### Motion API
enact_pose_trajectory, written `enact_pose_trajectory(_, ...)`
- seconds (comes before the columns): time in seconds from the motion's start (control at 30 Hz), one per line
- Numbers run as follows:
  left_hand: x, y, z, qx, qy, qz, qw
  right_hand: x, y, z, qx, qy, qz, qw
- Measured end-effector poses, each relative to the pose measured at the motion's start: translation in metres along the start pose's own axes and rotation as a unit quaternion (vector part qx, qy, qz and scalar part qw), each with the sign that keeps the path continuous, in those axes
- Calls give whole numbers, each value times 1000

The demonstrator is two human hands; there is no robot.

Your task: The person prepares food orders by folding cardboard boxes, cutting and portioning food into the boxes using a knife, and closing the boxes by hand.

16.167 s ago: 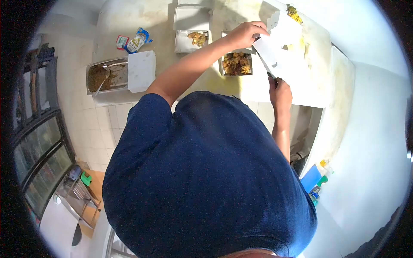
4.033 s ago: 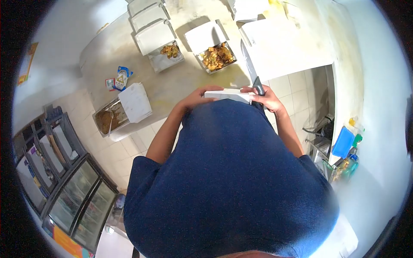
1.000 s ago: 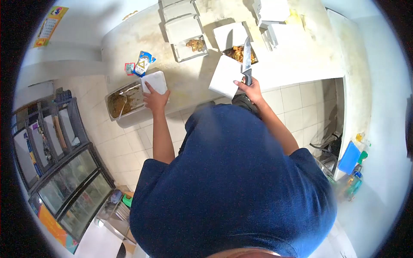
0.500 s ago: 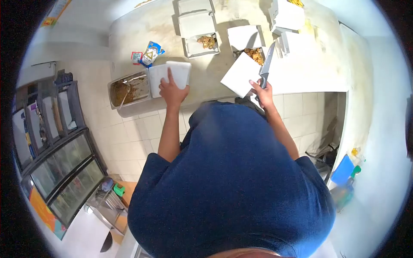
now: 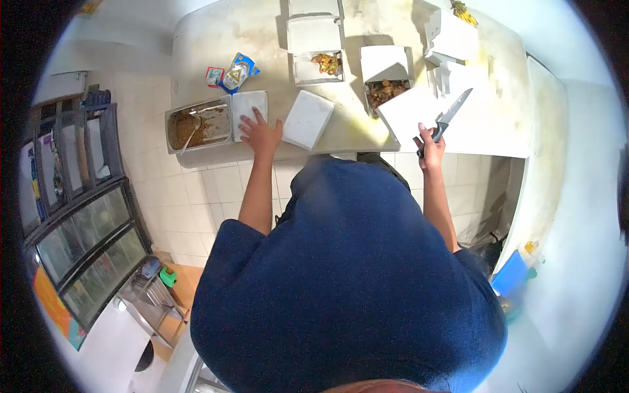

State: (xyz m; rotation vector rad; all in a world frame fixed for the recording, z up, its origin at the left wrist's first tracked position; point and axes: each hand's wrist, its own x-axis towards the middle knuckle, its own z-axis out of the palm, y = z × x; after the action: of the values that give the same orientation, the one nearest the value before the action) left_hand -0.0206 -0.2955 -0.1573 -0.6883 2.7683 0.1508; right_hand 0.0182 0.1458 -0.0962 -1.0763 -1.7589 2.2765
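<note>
Holds the left hand (image 5: 259, 133) spread wide, fingers apart, over a white block (image 5: 251, 105) just right of the steel tray (image 5: 217, 130); cannot tell whether touching it or hovering. Grips a black-handled knife (image 5: 453, 109) in the right hand (image 5: 431, 147), well right of the steel tray, blade angled away from the body and further right. Has the right thumb over the edge of a white panel (image 5: 402, 116), also well right of the steel tray; cannot tell whether holding it or only touching. Has a white box (image 5: 308, 120) near the left thumb, lying at a slant, right of the steel tray and past the white block. Faces an open box (image 5: 381, 59) of browned food (image 5: 386, 90), well right of the steel tray, partly hidden by the white panel. Faces a second open box (image 5: 314, 35), farther back and right of the steel tray, with golden-brown pieces (image 5: 326, 63) inside. Has a blue packet (image 5: 238, 72) and a red packet (image 5: 214, 76) side by side just behind the steel tray. Looks down on a brown mixture (image 5: 181, 126) and a utensil (image 5: 190, 136) inside the steel tray. Faces also, far right of the steel tray and farther back, a white carton (image 5: 452, 36) and yellow bananas (image 5: 464, 13)
</note>
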Motion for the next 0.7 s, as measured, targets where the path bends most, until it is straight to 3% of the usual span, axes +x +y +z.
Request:
enact_pose_trajectory(0.33, -12, 22, 3, -57, -49, 116, 990, 18, 2, 0, 32, -16, -22, 999)
enact_pose_trajectory(0.4, -4, 20, 20, -77, -40, 174, 981, 24, -8, 0, 64, 36, -39, 997)
enact_pose_trajectory(0.53, -27, 42, 2, -129, 48, 197, 971, 60, -33, -21, 132, 123, -91, 979)
enact_pose_trajectory(0.7, -55, 68, -7, -69, -5, 200, 977, 112, -78, -47, 196, 141, -124, 962)
